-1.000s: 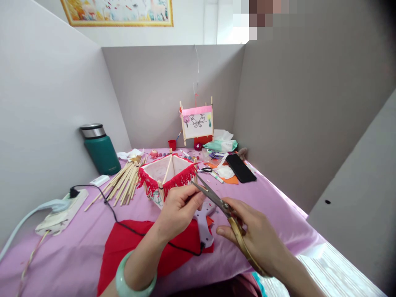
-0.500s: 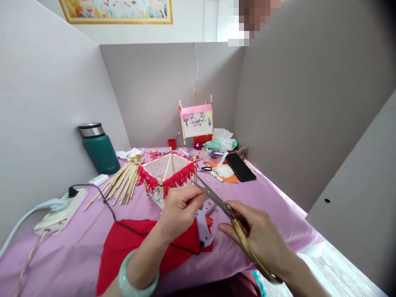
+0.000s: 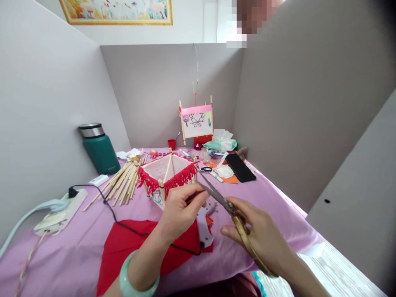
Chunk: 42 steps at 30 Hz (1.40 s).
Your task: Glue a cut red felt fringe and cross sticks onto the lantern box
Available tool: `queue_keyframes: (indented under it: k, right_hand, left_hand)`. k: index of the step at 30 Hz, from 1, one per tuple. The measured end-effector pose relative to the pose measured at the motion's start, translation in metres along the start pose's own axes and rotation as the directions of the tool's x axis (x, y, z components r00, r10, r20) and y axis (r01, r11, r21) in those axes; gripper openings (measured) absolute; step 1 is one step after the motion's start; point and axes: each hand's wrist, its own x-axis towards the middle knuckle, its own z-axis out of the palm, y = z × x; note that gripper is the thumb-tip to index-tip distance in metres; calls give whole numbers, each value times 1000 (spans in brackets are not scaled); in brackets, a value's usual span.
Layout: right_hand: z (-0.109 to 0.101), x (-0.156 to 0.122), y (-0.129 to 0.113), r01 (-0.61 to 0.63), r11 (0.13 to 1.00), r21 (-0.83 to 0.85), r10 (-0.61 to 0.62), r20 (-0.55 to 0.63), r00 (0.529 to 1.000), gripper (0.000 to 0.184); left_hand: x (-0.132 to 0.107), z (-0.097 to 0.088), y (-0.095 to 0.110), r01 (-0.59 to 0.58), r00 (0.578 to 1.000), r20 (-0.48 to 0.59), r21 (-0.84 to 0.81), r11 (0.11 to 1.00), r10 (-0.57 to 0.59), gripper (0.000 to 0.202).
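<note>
In my right hand (image 3: 258,231) is a pair of scissors (image 3: 229,204) with brass-coloured handles, its blades a little apart and pointing up and left. My left hand (image 3: 182,208), with a pale green bangle on the wrist, has thumb and forefinger pinched together near the blades. What the pinch holds is too small to make out. Just behind it stands a wooden-framed lantern (image 3: 180,180) with white panels and red fringe along its top edge. A pale purple glue gun (image 3: 203,226) lies below the scissors, partly on a red cloth (image 3: 130,247).
Thin wooden sticks (image 3: 125,181) and a green bottle (image 3: 100,150) are at the left, beside a power strip (image 3: 66,212). A black phone (image 3: 240,167) and small black-handled scissors (image 3: 206,169) lie right of the lantern. A second lantern (image 3: 198,121) hangs behind. Grey partitions (image 3: 167,82) enclose the table.
The scissors and my right hand have shifted slightly to the right. The blades look closer together than before. My left hand stays nearly in place, still pinched.
</note>
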Motion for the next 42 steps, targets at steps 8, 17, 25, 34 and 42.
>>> queue_keyframes:
  k: [8,17,25,34,42]
  right_hand:
    - [-2,-3,-2,17,998,-68,-16,6,1000,47]
    - [-7,-4,-3,37,994,-105,-34,29,999,49]
    - [-9,-3,-6,10,997,-79,-6,55,998,48]
    - [-11,-4,-6,45,996,-75,-41,48,998,46]
    - [-3,-6,0,29,999,-36,-28,31,999,38]
  left_hand:
    - [0,0,1,-32,999,26,4,999,32,16]
    - [-1,-1,-2,-51,998,24,16,999,51,15]
    - [-1,-2,2,-71,997,41,19,997,70,17]
    - [-1,-1,-4,-79,996,43,-8,997,79,16]
    - [-1,0,-4,-74,996,44,16,997,74,16]
